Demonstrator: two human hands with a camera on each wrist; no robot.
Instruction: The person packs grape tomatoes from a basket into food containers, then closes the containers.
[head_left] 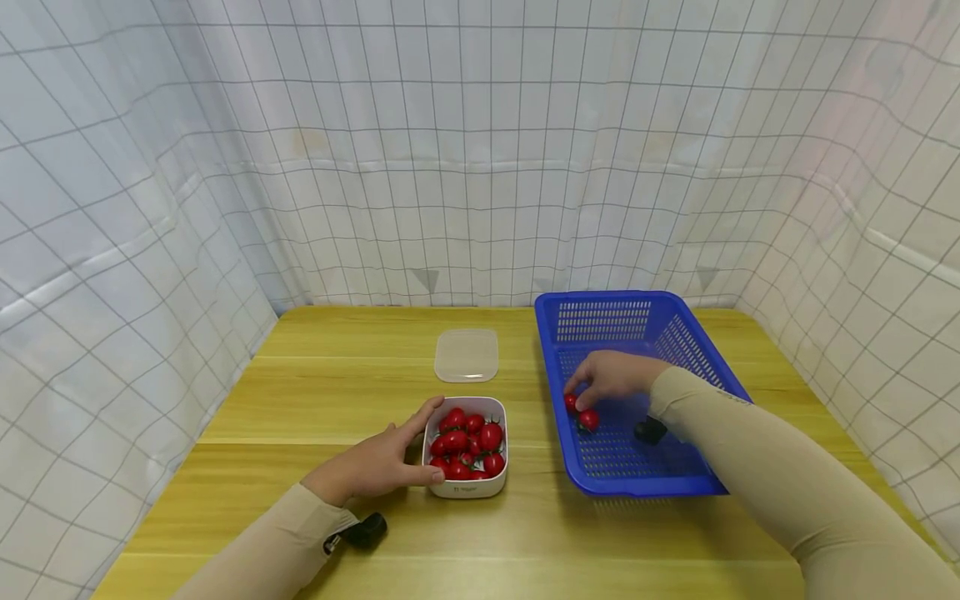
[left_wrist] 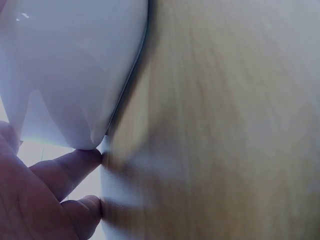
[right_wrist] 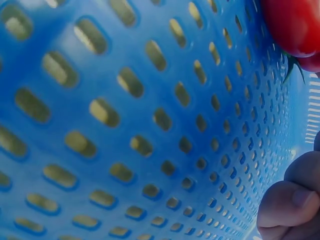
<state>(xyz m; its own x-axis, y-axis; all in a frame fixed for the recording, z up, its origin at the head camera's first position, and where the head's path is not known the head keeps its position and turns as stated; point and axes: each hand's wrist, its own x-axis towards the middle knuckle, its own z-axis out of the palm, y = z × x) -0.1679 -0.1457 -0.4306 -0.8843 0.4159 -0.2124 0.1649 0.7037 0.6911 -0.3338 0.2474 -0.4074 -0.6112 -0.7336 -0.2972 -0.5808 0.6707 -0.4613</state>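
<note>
A white square container point(head_left: 465, 492) stands on the table, filled with red cherry tomatoes point(head_left: 454, 440). My left hand point(head_left: 378, 462) holds its left side, thumb at the front rim and index finger at the back corner. In the left wrist view, fingertips point(left_wrist: 87, 157) meet the container's lower edge close to the table. My right hand point(head_left: 618, 375) reaches into the blue basket point(head_left: 566, 442), pinching a cherry tomato point(head_left: 571, 403) near the left wall. Another cherry tomato point(head_left: 588, 420) with a green stalk lies just in front of it. The right wrist view shows curled fingers point(right_wrist: 285, 205).
A translucent square lid point(head_left: 467, 356) lies flat behind the white container. The wooden table point(head_left: 315, 383) carries everything, and a white curtain with a grid pattern point(head_left: 480, 167) encloses it at the back and sides. The basket's slotted walls rise around my right hand.
</note>
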